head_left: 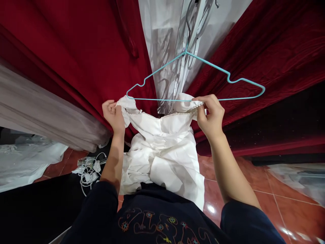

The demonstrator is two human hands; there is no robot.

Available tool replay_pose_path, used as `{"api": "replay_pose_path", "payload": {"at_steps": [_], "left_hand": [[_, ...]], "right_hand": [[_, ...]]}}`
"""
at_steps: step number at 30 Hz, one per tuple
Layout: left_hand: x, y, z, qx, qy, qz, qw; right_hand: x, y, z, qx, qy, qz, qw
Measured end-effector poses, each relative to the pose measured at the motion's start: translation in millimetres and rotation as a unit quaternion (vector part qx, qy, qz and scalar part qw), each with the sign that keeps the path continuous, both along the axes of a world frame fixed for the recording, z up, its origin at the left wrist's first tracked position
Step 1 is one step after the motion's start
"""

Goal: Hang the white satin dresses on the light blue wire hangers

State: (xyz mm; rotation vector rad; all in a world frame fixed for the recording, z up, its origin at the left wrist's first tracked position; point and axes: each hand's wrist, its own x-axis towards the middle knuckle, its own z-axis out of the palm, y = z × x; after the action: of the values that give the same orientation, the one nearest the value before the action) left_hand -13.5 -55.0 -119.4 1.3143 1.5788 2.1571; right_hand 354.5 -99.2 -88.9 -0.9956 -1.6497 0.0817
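Observation:
A white dress [162,145] with a beaded neckline is stretched between my hands in front of my body. My left hand [113,113] is closed on its left shoulder piece, fingers curled at the beaded edge. With thumb and fingers, my right hand [210,113] pinches the right shoulder piece. A light blue hanger [208,62] hangs just above the dress, and its bottom bar passes across the tops of both shoulder pieces, close to my right fingertips. Whether the bar runs inside the fabric cannot be made out.
Red curtains [76,51] hang on both sides of a white metal frame [194,34]. Pale sheer fabric [50,108] hangs at the left. White cables [88,173] lie beside a black surface [43,203] at the lower left. Reddish floor tiles [266,189] show at the right.

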Motion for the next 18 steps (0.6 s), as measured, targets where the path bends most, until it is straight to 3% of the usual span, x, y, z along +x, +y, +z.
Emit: {"api": "replay_pose_path", "payload": {"at_steps": [5,8,11,15,18], "left_hand": [[0.9,64.3,69.7,0.033,0.061,-0.01,0.998],[0.6,89.7,99.6,-0.019,0.104,-0.085,0.991],[6.4,93.4,107.2,-0.074,0.144,-0.152,0.975],[31.9,85.7,103.1,-0.029,0.158,-0.182,0.97],[54.7,92.4,107.2,-0.009,0.191,-0.197,0.962]], "right_hand": [[-0.2,-6.5,6.6,0.002,-0.02,-0.003,1.0],[-2.0,-7.9,5.7,0.001,-0.025,-0.011,1.0],[-4.2,-6.6,2.8,-0.004,-0.016,-0.009,1.0],[-9.3,-2.7,-0.3,0.002,-0.006,0.011,1.0],[-11.6,-0.3,-0.3,0.004,-0.013,0.011,1.0]]}}
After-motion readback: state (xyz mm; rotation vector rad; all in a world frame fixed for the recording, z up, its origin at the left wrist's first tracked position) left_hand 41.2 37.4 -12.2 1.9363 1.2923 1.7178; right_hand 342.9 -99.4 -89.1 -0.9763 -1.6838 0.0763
